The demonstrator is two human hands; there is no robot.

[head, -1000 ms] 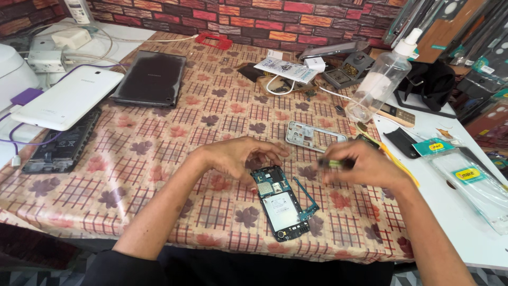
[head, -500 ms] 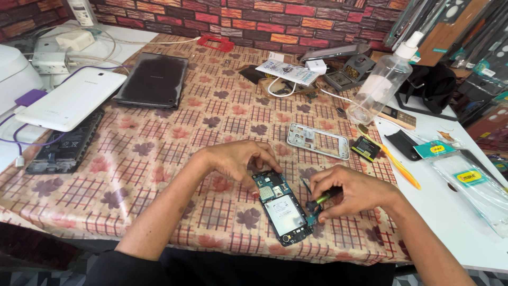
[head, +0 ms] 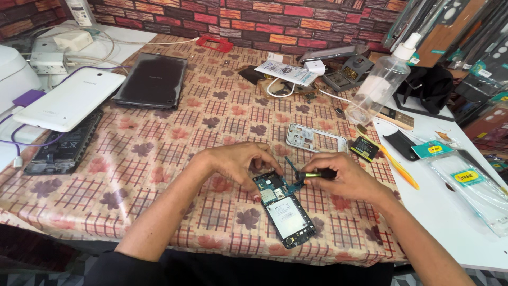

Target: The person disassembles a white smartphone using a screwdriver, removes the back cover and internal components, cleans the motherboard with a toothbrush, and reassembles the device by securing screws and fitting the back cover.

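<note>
An opened phone point(head: 286, 211) lies on the patterned tablecloth point(head: 159, 159) with its circuit board and a white label showing. My left hand point(head: 241, 164) rests at the phone's top left corner, fingertips pressing on its upper edge. My right hand point(head: 344, 177) grips a small black and green screwdriver point(head: 313, 173), held almost level, its tip pointing left at the top of the phone's board. A thin blue strip point(head: 290, 164) sticks up between my two hands.
A white phone frame point(head: 317, 139) and a small black battery point(head: 363, 149) lie just behind my hands. A clear spray bottle point(head: 380, 85) stands at the back right. Two tablets point(head: 69, 99) and a black keyboard-like part point(head: 63, 145) lie at the left. A yellow tool point(head: 394, 164) rests on the white table.
My right hand has lifted from the phone's lower right side to its top right, turning the screwdriver level. My left hand has stayed at the phone's top.
</note>
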